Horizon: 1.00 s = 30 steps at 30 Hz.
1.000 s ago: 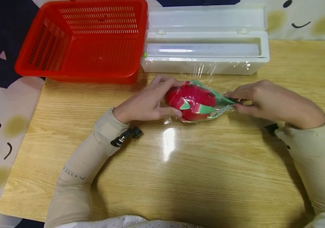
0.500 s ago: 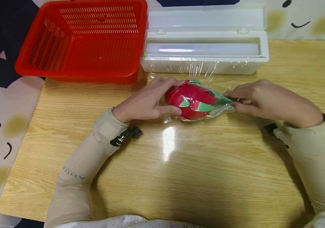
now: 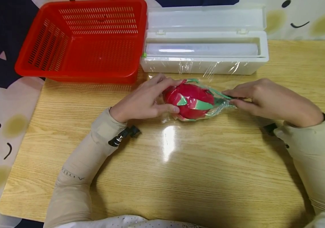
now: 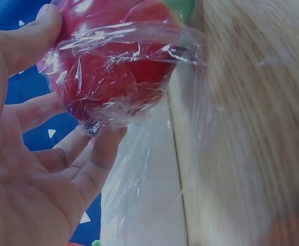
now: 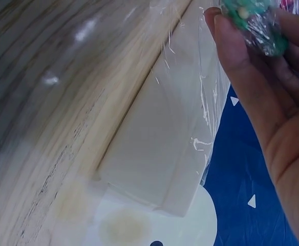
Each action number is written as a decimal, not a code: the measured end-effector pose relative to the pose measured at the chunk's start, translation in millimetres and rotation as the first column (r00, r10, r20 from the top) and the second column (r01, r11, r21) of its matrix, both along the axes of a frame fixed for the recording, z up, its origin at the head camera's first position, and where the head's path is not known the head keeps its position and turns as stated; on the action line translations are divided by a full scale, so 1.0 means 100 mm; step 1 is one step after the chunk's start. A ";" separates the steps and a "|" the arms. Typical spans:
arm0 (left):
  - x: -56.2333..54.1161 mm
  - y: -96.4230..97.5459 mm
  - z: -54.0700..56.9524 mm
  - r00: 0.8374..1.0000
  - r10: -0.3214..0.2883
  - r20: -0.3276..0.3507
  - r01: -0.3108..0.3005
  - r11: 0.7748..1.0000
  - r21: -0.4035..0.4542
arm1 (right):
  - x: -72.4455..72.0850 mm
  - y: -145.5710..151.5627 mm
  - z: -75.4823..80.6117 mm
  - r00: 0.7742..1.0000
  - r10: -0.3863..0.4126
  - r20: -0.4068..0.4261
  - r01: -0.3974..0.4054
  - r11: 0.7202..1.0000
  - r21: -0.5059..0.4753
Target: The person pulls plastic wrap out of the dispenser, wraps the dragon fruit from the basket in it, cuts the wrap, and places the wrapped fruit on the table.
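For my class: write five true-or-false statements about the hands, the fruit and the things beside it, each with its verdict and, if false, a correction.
1. The left hand and right hand both hold the fruit. True.
2. The right hand grips the fruit's round red body. False: its fingers pinch the green end.
3. Clear film stretches between the fruit and the white box. True.
4. The box's lid is closed. False: the lid is open, showing a roll inside.
5. In the head view, the red basket is left of the box. True.
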State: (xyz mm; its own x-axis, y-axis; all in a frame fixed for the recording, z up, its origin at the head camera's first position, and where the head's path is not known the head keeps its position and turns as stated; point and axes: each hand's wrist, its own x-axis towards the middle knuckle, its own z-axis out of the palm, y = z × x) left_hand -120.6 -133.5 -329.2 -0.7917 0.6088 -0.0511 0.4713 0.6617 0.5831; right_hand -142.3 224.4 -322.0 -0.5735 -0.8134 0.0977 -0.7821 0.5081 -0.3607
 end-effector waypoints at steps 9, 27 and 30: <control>-0.02 0.01 0.01 1.000 -0.001 -0.006 0.001 1.000 -0.008 | 0.00 -0.01 0.01 1.000 -0.008 -0.005 0.008 1.000 -0.015; -0.03 0.02 0.01 0.999 0.004 0.032 -0.003 1.000 -0.025 | -0.01 -0.01 0.01 0.993 -0.096 0.069 0.097 0.995 -0.005; -0.03 0.01 0.01 0.999 0.007 0.047 -0.006 0.999 -0.034 | -0.02 -0.01 0.00 0.992 -0.098 0.079 0.099 0.995 -0.003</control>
